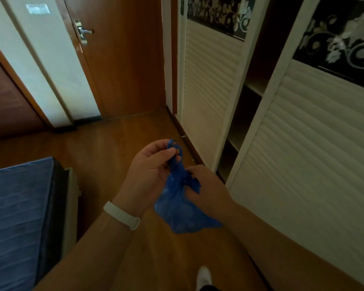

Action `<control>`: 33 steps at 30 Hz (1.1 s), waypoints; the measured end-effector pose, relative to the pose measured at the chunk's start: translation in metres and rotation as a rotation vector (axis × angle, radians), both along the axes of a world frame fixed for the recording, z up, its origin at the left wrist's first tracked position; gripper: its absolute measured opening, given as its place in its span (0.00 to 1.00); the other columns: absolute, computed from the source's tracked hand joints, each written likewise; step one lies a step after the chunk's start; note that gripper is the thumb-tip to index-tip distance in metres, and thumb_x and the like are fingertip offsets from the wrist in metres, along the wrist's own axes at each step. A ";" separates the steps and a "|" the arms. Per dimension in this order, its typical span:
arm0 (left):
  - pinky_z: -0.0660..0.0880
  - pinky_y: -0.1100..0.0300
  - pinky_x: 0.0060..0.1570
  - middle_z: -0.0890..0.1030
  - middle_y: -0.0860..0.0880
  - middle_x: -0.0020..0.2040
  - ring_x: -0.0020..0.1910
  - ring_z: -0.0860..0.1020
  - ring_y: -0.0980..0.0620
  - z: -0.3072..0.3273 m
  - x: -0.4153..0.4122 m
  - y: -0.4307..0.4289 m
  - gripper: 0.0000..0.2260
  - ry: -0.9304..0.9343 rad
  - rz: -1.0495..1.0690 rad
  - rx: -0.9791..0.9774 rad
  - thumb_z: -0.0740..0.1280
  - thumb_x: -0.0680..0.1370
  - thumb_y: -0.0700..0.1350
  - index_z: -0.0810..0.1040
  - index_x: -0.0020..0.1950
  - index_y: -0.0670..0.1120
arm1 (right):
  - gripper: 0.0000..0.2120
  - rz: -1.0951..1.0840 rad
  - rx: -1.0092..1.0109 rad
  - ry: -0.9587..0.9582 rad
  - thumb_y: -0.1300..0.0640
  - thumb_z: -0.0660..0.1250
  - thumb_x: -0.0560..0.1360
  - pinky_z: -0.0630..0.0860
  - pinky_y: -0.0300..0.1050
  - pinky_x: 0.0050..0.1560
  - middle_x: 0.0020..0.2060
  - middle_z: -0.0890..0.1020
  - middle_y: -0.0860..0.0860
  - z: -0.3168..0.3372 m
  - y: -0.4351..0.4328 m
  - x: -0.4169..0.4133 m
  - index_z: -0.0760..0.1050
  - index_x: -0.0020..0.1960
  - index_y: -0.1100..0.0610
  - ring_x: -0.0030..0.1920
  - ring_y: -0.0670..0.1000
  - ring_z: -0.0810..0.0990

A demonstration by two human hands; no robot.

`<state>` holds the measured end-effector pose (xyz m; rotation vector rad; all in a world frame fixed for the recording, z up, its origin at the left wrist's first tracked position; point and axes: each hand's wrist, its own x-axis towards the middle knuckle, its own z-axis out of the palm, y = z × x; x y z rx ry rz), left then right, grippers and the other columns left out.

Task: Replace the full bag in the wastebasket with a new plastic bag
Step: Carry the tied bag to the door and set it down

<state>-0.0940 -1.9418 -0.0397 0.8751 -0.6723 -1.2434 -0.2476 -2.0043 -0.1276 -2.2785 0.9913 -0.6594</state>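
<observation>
Taking the crumpled blue plastic bag [178, 204] as our landmark, we start far to its left, where the corner of a bed with a blue cover [17, 217] fills the lower edge of the view, well apart from the bag. Nearer, our left hand [150, 171], with a white wristband [122, 215] on its wrist, pinches the upper end of the bag between thumb and fingertips, lifting a twisted strand of film above the rest. The bag hangs in the air between both hands, its long axis running roughly up and down, the loose bulk sagging below. Just right of that bulk, our right hand [206, 190] is closed on a fold near the bag's middle, fingers tucked into the plastic. We judge that the coming move is to find the mouth and pull it open, so the hands must part sideways along the film; both sit equally close to it. Bare wooden floor [114, 143] lies under and beyond the bag, giving open room. To the bag's right stands a white louvred wardrobe [303, 156], one door ajar, near enough to limit a wide swing of the right arm. No wastebasket shows anywhere in view.
</observation>
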 end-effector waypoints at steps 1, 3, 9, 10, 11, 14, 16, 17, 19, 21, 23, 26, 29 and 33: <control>0.77 0.61 0.39 0.80 0.46 0.39 0.37 0.78 0.53 -0.001 0.004 -0.006 0.07 -0.003 0.004 0.003 0.66 0.70 0.39 0.77 0.47 0.42 | 0.12 0.006 0.000 -0.002 0.51 0.65 0.76 0.70 0.30 0.49 0.51 0.73 0.41 0.000 -0.005 0.005 0.69 0.58 0.45 0.51 0.38 0.72; 0.77 0.61 0.40 0.80 0.47 0.38 0.37 0.78 0.53 -0.006 0.020 -0.030 0.05 -0.007 0.016 0.020 0.65 0.71 0.38 0.77 0.46 0.42 | 0.10 0.025 0.036 -0.009 0.52 0.64 0.76 0.70 0.30 0.50 0.49 0.72 0.39 -0.006 -0.027 0.020 0.68 0.56 0.43 0.52 0.37 0.72; 0.77 0.61 0.40 0.79 0.46 0.37 0.36 0.77 0.53 -0.015 0.073 -0.125 0.07 -0.035 0.079 0.057 0.62 0.76 0.33 0.77 0.45 0.41 | 0.11 0.067 0.097 -0.022 0.52 0.65 0.77 0.76 0.43 0.53 0.52 0.74 0.43 -0.022 -0.130 0.070 0.69 0.58 0.46 0.52 0.42 0.74; 0.77 0.61 0.40 0.79 0.46 0.37 0.36 0.77 0.53 -0.015 0.082 -0.144 0.07 -0.042 0.089 0.061 0.61 0.76 0.33 0.77 0.45 0.41 | 0.11 0.075 0.115 -0.024 0.51 0.65 0.77 0.76 0.43 0.53 0.52 0.74 0.43 -0.021 -0.150 0.081 0.69 0.58 0.46 0.52 0.41 0.75; 0.77 0.61 0.40 0.79 0.46 0.37 0.36 0.78 0.53 -0.013 0.091 -0.163 0.07 -0.049 0.098 0.067 0.61 0.76 0.33 0.77 0.45 0.41 | 0.11 0.083 0.127 -0.026 0.50 0.65 0.77 0.76 0.43 0.53 0.52 0.74 0.42 -0.018 -0.169 0.092 0.69 0.58 0.45 0.51 0.41 0.75; 0.78 0.61 0.39 0.80 0.46 0.36 0.36 0.78 0.53 -0.003 0.119 -0.216 0.07 -0.072 0.124 0.084 0.61 0.77 0.33 0.78 0.45 0.41 | 0.09 0.130 0.136 -0.026 0.49 0.63 0.77 0.76 0.44 0.53 0.51 0.74 0.42 -0.006 -0.226 0.124 0.69 0.56 0.44 0.50 0.41 0.75; 0.78 0.61 0.39 0.80 0.46 0.36 0.35 0.79 0.53 0.004 0.137 -0.247 0.07 -0.072 0.150 0.085 0.61 0.76 0.33 0.78 0.45 0.41 | 0.08 0.170 0.107 -0.012 0.51 0.64 0.77 0.76 0.47 0.53 0.49 0.76 0.46 0.001 -0.261 0.145 0.71 0.55 0.51 0.49 0.43 0.75; 0.78 0.61 0.38 0.81 0.47 0.36 0.35 0.79 0.54 0.007 0.147 -0.261 0.07 -0.068 0.169 0.081 0.62 0.76 0.33 0.78 0.45 0.42 | 0.08 0.198 0.091 -0.006 0.53 0.64 0.77 0.76 0.49 0.53 0.49 0.77 0.49 0.007 -0.278 0.158 0.72 0.55 0.54 0.48 0.45 0.76; 0.78 0.61 0.38 0.81 0.47 0.36 0.35 0.79 0.54 0.010 0.167 -0.285 0.06 -0.061 0.208 0.077 0.62 0.75 0.34 0.78 0.45 0.41 | 0.08 0.243 0.076 0.003 0.55 0.64 0.77 0.75 0.51 0.53 0.48 0.78 0.51 0.017 -0.309 0.183 0.74 0.54 0.57 0.48 0.47 0.76; 0.78 0.61 0.38 0.80 0.46 0.36 0.35 0.79 0.53 0.012 0.188 -0.301 0.05 -0.078 0.232 0.079 0.63 0.74 0.34 0.77 0.46 0.41 | 0.09 0.288 0.054 0.029 0.58 0.63 0.78 0.75 0.47 0.55 0.50 0.79 0.55 0.022 -0.332 0.209 0.75 0.55 0.61 0.48 0.49 0.76; 0.77 0.60 0.37 0.79 0.46 0.35 0.34 0.78 0.53 0.014 0.211 -0.312 0.04 -0.079 0.249 0.062 0.65 0.72 0.36 0.77 0.45 0.40 | 0.11 0.326 0.072 0.023 0.58 0.63 0.79 0.74 0.40 0.55 0.52 0.78 0.58 0.025 -0.346 0.237 0.74 0.58 0.62 0.48 0.50 0.76; 0.76 0.59 0.39 0.79 0.45 0.35 0.35 0.77 0.52 0.014 0.254 -0.327 0.05 -0.093 0.308 0.050 0.63 0.74 0.35 0.78 0.45 0.42 | 0.05 0.330 0.018 0.000 0.49 0.62 0.76 0.76 0.46 0.49 0.47 0.76 0.46 0.018 -0.364 0.284 0.72 0.51 0.47 0.46 0.46 0.76; 0.76 0.59 0.39 0.78 0.45 0.36 0.36 0.77 0.51 0.007 0.303 -0.337 0.07 -0.103 0.348 0.042 0.62 0.75 0.34 0.79 0.46 0.42 | 0.06 0.365 -0.003 0.028 0.48 0.61 0.76 0.74 0.43 0.45 0.43 0.72 0.40 0.014 -0.378 0.339 0.65 0.46 0.39 0.44 0.44 0.75; 0.76 0.59 0.39 0.79 0.45 0.35 0.36 0.77 0.52 -0.007 0.380 -0.345 0.07 -0.089 0.366 0.015 0.65 0.72 0.35 0.81 0.42 0.44 | 0.04 0.408 0.008 0.041 0.53 0.65 0.75 0.74 0.40 0.47 0.46 0.75 0.44 0.012 -0.387 0.419 0.72 0.49 0.49 0.46 0.44 0.74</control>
